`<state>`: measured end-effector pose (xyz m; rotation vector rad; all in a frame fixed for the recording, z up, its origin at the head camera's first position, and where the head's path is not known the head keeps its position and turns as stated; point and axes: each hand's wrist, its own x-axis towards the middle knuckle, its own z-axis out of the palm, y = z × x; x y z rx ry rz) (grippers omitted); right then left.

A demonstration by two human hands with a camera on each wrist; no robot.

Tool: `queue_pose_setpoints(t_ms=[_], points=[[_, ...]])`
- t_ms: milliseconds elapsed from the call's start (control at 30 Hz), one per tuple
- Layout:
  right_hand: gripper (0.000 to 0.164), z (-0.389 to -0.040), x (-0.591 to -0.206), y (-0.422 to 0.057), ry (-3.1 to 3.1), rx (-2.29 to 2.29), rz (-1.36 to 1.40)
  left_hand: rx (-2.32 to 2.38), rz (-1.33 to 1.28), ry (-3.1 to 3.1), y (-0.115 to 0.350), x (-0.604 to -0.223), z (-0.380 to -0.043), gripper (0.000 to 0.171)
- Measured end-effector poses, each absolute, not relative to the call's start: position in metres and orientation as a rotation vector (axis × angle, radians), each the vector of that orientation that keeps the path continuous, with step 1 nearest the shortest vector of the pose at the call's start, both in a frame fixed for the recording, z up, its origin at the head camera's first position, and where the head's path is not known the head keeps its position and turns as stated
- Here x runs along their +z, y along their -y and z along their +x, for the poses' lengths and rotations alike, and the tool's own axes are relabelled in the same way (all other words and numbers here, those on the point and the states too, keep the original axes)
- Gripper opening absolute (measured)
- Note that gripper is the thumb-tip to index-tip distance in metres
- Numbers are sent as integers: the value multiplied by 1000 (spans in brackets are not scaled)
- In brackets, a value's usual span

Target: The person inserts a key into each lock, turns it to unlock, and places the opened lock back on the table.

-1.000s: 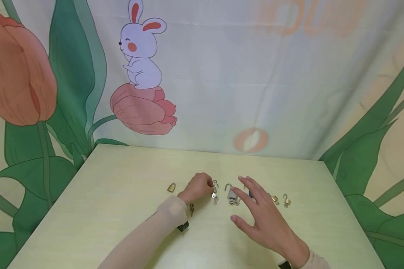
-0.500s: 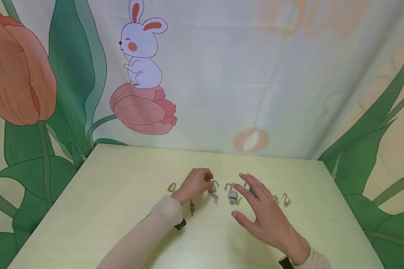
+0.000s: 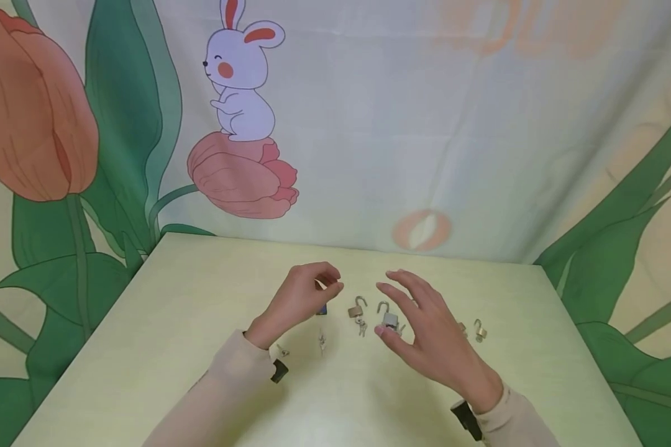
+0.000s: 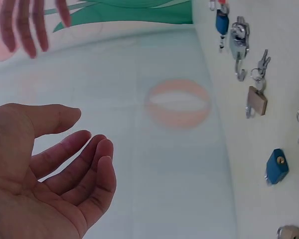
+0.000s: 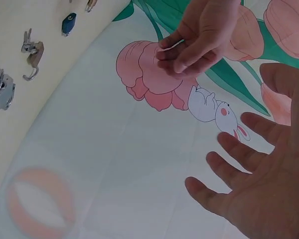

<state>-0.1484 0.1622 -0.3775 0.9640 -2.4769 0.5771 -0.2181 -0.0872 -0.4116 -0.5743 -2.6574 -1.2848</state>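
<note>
My left hand [image 3: 304,292] hovers above the table, fingers loosely curled; the left wrist view shows nothing between thumb and fingers. Partly behind it stands a blue padlock [image 4: 277,167], its keyhole showing in that view. Just right of this hand lies a brass padlock [image 3: 355,311] with its shackle swung out and keys [image 3: 361,327] hanging from it. My right hand [image 3: 438,338] is raised with spread fingers, holding nothing. A silver padlock [image 3: 390,320], shackle up and keys attached, lies by its thumb. Another blue padlock [image 4: 222,24] is hidden behind that hand in the head view.
A small brass padlock [image 3: 481,333] with a raised shackle lies right of the right hand. Loose keys [image 3: 322,341] and more keys [image 3: 282,351] lie nearer the left wrist. A printed cloth [image 3: 346,124] hangs behind the pale table [image 3: 335,397].
My left hand has let go of the brass padlock and risen away to the left, uncovering it. The left-hand brass padlock is now covered in the head view. My right hand stays nearly still.
</note>
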Motion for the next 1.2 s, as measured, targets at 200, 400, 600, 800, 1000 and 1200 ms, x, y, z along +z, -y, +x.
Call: queue_pose_setpoints(t_ms=[200,400,600,800,1000,1200], points=[[52,-158,-375,-144,2544,486,982,-1269,-563,2595,103,-400,-203,13],[47,-172,-380,-129,2627,446,959,-1228,-608,2532,111,-391,-190,10],[47,-184,-392,-112,2771,407,939,-1191,-606,2517,116,-386,-179,9],[42,-193,-403,-93,2828,384,957,-1140,-610,2524,120,-386,-173,10],[38,-199,-417,-75,2940,343,976,-1140,-602,2528,128,-390,-165,9],[36,-205,-440,-66,3032,282,985,-1101,-637,2524,132,-394,-160,14]])
